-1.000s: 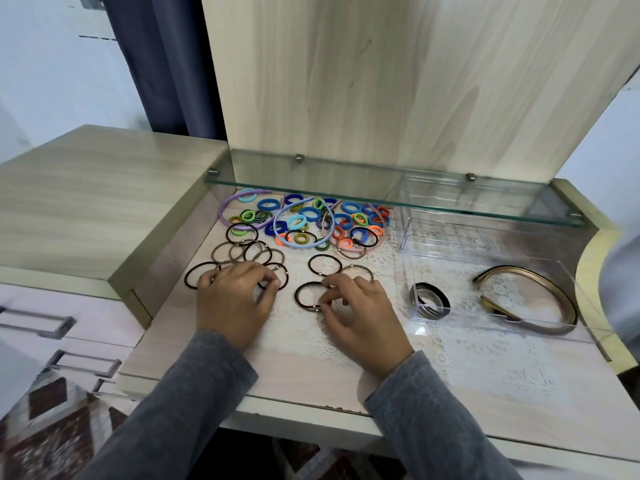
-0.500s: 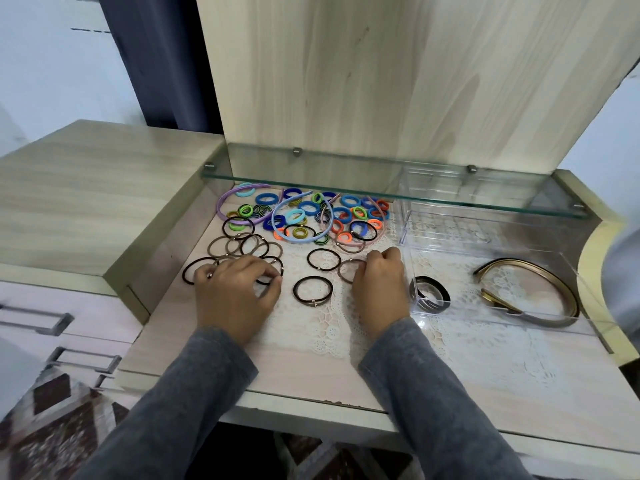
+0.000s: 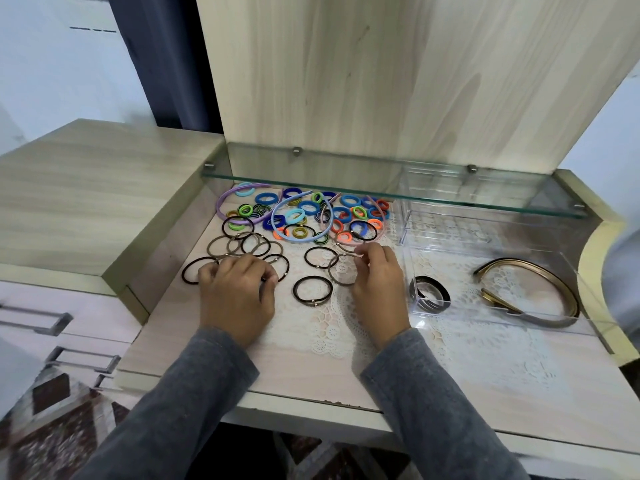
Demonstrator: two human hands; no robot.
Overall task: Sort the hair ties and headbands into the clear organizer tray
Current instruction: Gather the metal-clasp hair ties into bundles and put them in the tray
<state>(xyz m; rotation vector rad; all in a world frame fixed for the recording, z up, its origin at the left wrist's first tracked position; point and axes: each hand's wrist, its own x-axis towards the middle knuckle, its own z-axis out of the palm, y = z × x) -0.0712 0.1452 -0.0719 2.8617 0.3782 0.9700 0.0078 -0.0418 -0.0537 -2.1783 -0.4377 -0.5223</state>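
Right hand shifting off black tie onto brown hair tie, lying on table near clear organizer tray; grip pinching its far edge. Left hand resting over dark ties, grip unclear. Tie likely light, soft, stretchy: pinching band anywhere should do.

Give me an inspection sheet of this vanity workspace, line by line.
Surface: wooden desk top with a lace mat under the work.
Job's things: clear organizer tray at right holds a gold headband and coiled black ties; colourful hair ties, pastel headbands and thin dark ties lie loose at left.
Clutter: nothing seen.
Hands: left hand rests on thin dark ties, grip unclear; right hand pinches a brown tie.
Cables: nothing seen.
Surroundings: glass shelf, wooden back panel, drawers at left.
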